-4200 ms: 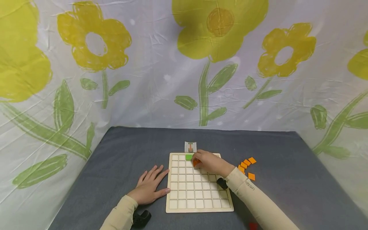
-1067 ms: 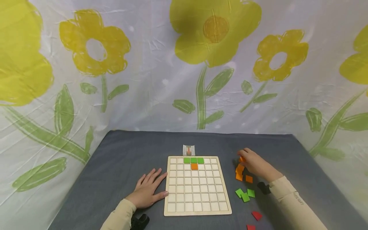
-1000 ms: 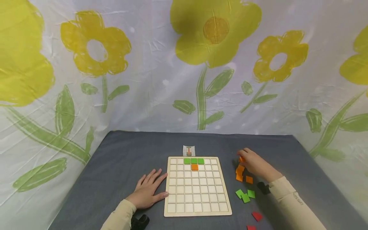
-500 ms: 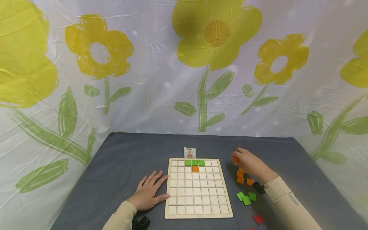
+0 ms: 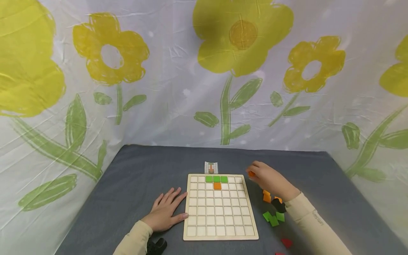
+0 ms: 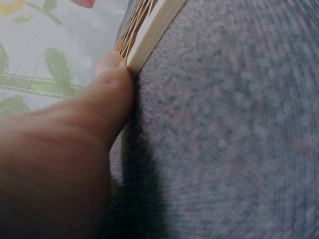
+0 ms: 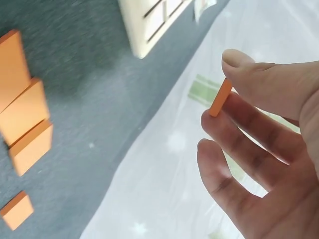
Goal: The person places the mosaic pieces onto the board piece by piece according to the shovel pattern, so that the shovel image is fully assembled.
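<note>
My right hand (image 5: 271, 179) pinches an orange square tile (image 7: 222, 97) between thumb and fingers, just off the far right corner of the wooden grid board (image 5: 220, 212). On the board, several green tiles (image 5: 216, 179) form a short row in the far row of cells. Directly below the middle one sits an orange tile (image 5: 217, 186). My left hand (image 5: 164, 212) lies flat with spread fingers on the cloth, its thumb touching the board's left edge; the left wrist view shows the thumb (image 6: 112, 74) right at that rim.
A small pattern card (image 5: 211, 168) lies beyond the board's far edge. To the right are loose orange tiles (image 5: 266, 196), several green tiles (image 5: 273, 221) and red pieces (image 5: 286, 242) on the dark cloth (image 5: 153, 159). A flower-printed curtain (image 5: 172, 88) hangs behind the table.
Since the oldest frame, green tiles and one orange tile have come into sight on the board. My right hand went to the orange pile, picked up a tile and moved left; the left hand stays.
</note>
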Demonstrator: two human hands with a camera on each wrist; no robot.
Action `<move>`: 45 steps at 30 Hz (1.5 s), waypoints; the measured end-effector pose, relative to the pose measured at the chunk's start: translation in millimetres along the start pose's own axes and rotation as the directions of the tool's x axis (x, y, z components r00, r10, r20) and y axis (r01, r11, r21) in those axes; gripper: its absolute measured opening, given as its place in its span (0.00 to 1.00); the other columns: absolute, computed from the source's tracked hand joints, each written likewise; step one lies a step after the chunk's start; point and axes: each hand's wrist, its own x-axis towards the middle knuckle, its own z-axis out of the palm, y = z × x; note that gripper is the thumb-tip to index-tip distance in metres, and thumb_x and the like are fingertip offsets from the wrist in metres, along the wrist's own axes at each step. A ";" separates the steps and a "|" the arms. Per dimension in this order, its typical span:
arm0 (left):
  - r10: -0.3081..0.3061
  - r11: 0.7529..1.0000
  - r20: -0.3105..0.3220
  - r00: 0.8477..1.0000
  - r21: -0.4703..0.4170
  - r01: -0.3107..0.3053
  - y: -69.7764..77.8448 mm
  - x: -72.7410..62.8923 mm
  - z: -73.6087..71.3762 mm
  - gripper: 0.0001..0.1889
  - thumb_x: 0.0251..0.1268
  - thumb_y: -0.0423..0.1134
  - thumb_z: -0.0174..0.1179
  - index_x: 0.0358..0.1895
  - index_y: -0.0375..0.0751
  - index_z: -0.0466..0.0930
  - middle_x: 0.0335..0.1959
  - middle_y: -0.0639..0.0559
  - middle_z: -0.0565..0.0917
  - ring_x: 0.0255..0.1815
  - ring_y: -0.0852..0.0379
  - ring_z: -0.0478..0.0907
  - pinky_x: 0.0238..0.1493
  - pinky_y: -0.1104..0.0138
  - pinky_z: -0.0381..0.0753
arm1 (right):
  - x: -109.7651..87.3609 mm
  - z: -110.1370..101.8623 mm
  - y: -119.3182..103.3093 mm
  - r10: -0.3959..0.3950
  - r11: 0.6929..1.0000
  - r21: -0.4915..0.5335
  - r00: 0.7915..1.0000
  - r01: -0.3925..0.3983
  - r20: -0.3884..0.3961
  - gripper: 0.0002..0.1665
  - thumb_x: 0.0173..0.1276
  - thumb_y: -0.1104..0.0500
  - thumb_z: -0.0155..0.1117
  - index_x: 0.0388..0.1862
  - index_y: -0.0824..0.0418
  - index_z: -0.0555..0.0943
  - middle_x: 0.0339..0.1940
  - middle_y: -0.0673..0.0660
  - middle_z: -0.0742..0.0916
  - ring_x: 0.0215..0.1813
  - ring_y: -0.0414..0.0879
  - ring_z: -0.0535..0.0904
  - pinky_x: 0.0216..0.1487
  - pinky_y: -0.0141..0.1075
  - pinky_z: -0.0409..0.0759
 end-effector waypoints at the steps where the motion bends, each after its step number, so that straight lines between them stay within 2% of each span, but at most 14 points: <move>1: 0.002 1.000 0.000 1.000 0.004 -0.002 0.1 -0.1 -0.4 0.39 0.66 0.67 0.49 0.76 0.54 0.54 0.78 0.49 0.51 0.78 0.44 0.42 0.72 0.42 0.36 | 2.1 -0.5 -1.8 -0.006 1.000 -0.006 1.000 0.006 -0.001 0.12 0.61 0.67 0.69 0.44 0.61 0.82 0.38 0.53 0.80 0.38 0.41 0.76 0.38 0.30 0.81; 8: 0.030 1.000 0.001 1.000 0.001 -0.030 -1.0 -0.9 -1.6 0.39 0.66 0.67 0.48 0.76 0.53 0.53 0.77 0.47 0.51 0.78 0.43 0.43 0.71 0.40 0.38 | 13.6 2.9 -9.1 -0.009 1.000 0.005 1.000 0.009 0.029 0.11 0.62 0.66 0.68 0.44 0.61 0.82 0.38 0.53 0.80 0.37 0.41 0.77 0.37 0.29 0.80; 15: 0.016 1.000 0.012 1.000 0.008 -0.016 -1.7 0.3 -1.5 0.39 0.66 0.66 0.48 0.76 0.53 0.54 0.78 0.48 0.50 0.78 0.44 0.42 0.71 0.41 0.38 | 19.7 7.2 -16.7 -0.025 0.998 0.057 0.998 0.022 0.058 0.15 0.60 0.67 0.70 0.46 0.63 0.82 0.39 0.55 0.80 0.39 0.43 0.78 0.38 0.30 0.81; 23: 0.033 0.999 0.012 0.999 -0.015 -0.033 2.9 -2.8 -9.3 0.37 0.68 0.62 0.51 0.75 0.49 0.56 0.76 0.42 0.53 0.77 0.39 0.44 0.70 0.37 0.39 | 31.9 13.0 -27.6 -0.039 0.998 0.059 0.996 0.034 0.080 0.18 0.58 0.67 0.71 0.48 0.63 0.82 0.40 0.55 0.80 0.40 0.44 0.78 0.38 0.30 0.81; 34: 0.030 0.999 -0.018 0.999 0.010 -0.030 -5.1 -0.2 0.8 0.38 0.66 0.64 0.51 0.76 0.52 0.55 0.77 0.48 0.52 0.78 0.43 0.44 0.71 0.41 0.39 | 43.7 25.0 -40.9 -0.071 0.996 0.062 0.993 0.065 0.098 0.18 0.58 0.66 0.72 0.49 0.62 0.82 0.42 0.55 0.81 0.42 0.44 0.79 0.40 0.30 0.81; 40: 0.026 1.000 -0.011 1.000 0.006 -0.026 -2.7 -0.3 -1.8 0.39 0.67 0.66 0.49 0.76 0.54 0.53 0.78 0.48 0.50 0.78 0.44 0.42 0.72 0.42 0.37 | 46.6 33.1 -47.5 -0.094 0.995 0.051 0.990 0.089 0.108 0.17 0.59 0.65 0.71 0.48 0.60 0.82 0.41 0.53 0.81 0.41 0.42 0.79 0.40 0.29 0.80; 45: 0.050 0.998 -0.022 0.998 -0.025 -0.051 1.1 -2.5 -4.6 0.39 0.67 0.64 0.51 0.76 0.51 0.54 0.77 0.44 0.53 0.77 0.41 0.44 0.70 0.39 0.38 | 47.6 38.3 -57.5 -0.091 0.994 0.075 0.986 0.081 0.141 0.16 0.60 0.63 0.71 0.48 0.59 0.82 0.42 0.53 0.81 0.42 0.42 0.79 0.41 0.29 0.80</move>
